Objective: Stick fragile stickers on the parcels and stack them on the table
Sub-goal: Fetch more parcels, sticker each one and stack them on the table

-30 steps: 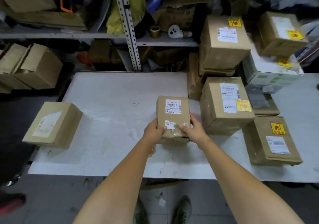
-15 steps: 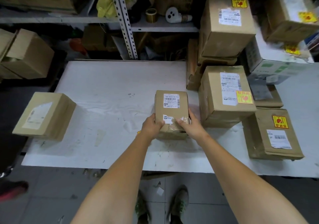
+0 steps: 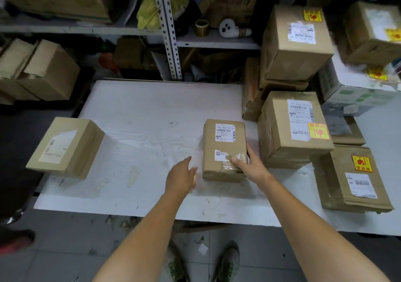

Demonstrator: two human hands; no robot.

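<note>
Parcels on white tabletop [image 3: 134, 116]: eight brown cardboard boxes counted, plus one white printed carton [image 3: 355, 95] far right. Small brown cardboard parcel with white barcode label [image 3: 224, 149] lying flat near centre of table, no yellow sticker visible on top face. Right hand [image 3: 251, 166] gripping its near right corner, thumb over top face, fingers wrapped down right side. Left hand [image 3: 181, 178] loosely open, palm down, holding nothing, just left of parcel and not touching it; strip of yellow-red stickers [image 3: 194, 183] partly hidden under its fingers at table edge. Larger brown box with yellow fragile sticker [image 3: 293, 129] just right of small parcel, near but apart. Flat brown parcel with yellow fragile sticker [image 3: 353, 177] at near right, lying on table. Tall brown box with sticker at top [image 3: 297, 42] stacked on other boxes behind; another stickered box [image 3: 373, 32] far right, blurred. Stickered boxes counted: five, including white carton. Unstickered brown box with white label [image 3: 65, 147] at left table edge, overhanging. Metal shelving [image 3: 167, 29] behind: roll of brown tape [image 3: 201, 27], white fitting [image 3: 230, 28], more cartons, contents unclear. Two open-flap brown boxes [image 3: 39, 71] at far left off table, insides not visible.
</note>
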